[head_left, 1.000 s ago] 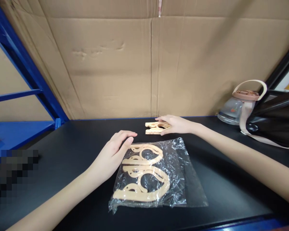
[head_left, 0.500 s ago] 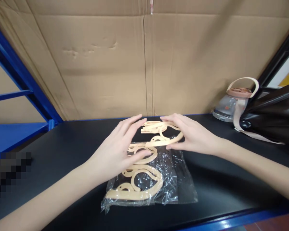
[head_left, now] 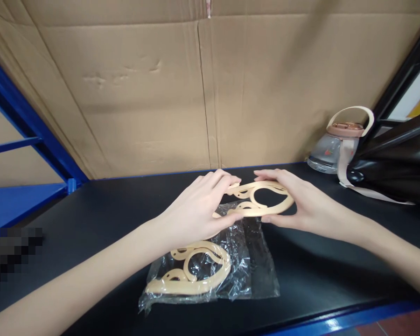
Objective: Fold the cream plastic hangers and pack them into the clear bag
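Observation:
A cream folding hanger, folded into a loop with a curled hook inside, is held between my two hands just above the table. My left hand pinches its left end, thumb at the lower arm and fingers over the upper arm. Around its curved right end is my right hand, thumb below and fingers above. Beneath my left hand lies a clear plastic bag with another folded cream hanger inside. A second hanger in the bag is mostly covered by my left hand.
A clear drink bottle with a pinkish lid and strap stands at the back right, beside a shiny black bag. Cardboard walls off the back of the black table. A blue metal frame rises at left.
My hands and the hanger have shifted right. My left hand has closed onto the hanger's left end. Loose cream pieces behind are now largely hidden by my left hand.

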The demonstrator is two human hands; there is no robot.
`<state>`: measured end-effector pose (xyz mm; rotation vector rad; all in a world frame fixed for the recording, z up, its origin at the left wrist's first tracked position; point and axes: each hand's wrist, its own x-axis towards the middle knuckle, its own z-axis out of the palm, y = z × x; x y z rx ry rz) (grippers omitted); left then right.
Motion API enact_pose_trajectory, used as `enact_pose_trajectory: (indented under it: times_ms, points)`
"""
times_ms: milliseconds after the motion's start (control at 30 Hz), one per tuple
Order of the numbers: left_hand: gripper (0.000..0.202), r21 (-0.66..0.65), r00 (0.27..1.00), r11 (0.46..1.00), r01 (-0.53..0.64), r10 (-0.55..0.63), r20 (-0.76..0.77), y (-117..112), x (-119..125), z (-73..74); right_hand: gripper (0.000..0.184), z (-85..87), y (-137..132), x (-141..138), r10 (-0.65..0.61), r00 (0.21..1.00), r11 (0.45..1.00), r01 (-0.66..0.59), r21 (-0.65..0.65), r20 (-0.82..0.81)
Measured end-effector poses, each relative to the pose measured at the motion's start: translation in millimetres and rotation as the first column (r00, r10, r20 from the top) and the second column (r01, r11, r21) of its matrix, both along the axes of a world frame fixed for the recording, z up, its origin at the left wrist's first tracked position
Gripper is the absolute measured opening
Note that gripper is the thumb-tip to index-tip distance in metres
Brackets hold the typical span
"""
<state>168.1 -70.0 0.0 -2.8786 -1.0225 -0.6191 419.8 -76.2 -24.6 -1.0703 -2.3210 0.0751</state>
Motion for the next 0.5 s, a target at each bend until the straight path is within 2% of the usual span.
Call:
enact_pose_trajectory:
  times_ms: [67,100,200,300,500]
  points:
    - [0.022,0.008,0.999,0.999,0.048,-0.048,-0.018,-4,1,-1.2,0.067,-0.1,-3,12,-0.055,0.998,0.998,0.056,-0.032,0.014]
    - [0.019,0.001,0.995,0.996,0.088,-0.087,-0.048,-6,2,-2.3,0.066,-0.5,-5,18,-0.075,0.997,0.996,0.076,-0.053,0.02]
    - [0.021,-0.065,0.966,0.98,0.187,-0.196,-0.167,-12,6,-7.3,0.06,-2.8,-11,30,-0.102,0.993,0.983,0.109,-0.147,0.052]
    - [0.023,-0.067,0.944,0.972,0.225,-0.234,-0.233,-11,12,-12.0,0.053,-4.5,-17,32,-0.089,0.989,0.966,0.115,-0.233,0.12]
    - [0.018,-0.085,0.935,0.962,0.261,-0.274,-0.226,-4,19,-9.4,0.048,-6.4,-20,16,-0.052,0.986,0.961,0.092,-0.262,0.156]
